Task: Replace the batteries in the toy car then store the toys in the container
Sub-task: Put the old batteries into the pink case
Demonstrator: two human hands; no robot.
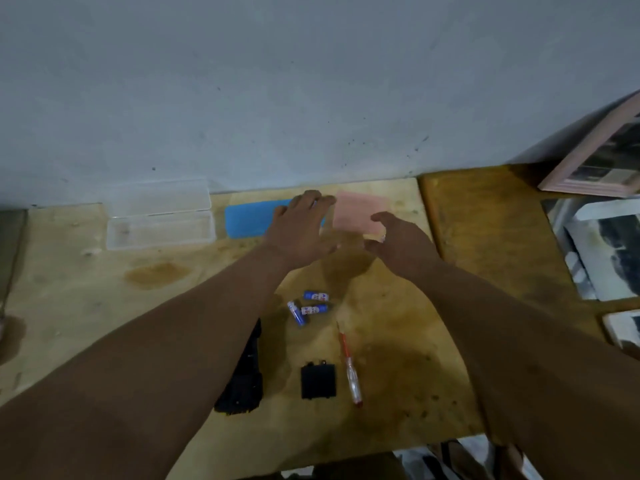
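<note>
Hands (349,230) beyond batteries (310,306), screwdriver (349,365), black cover (318,381)

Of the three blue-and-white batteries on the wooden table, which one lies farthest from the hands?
The leftmost blue-and-white battery, angled diagonally. It reaches nearest the camera, while the other two batteries lie roughly horizontal beside it.

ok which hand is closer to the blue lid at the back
Left. The left hand reaches over the right end of the blue lid, fingers spread above it. The right hand is further right, by the pink lid, clear of the blue one.
</note>
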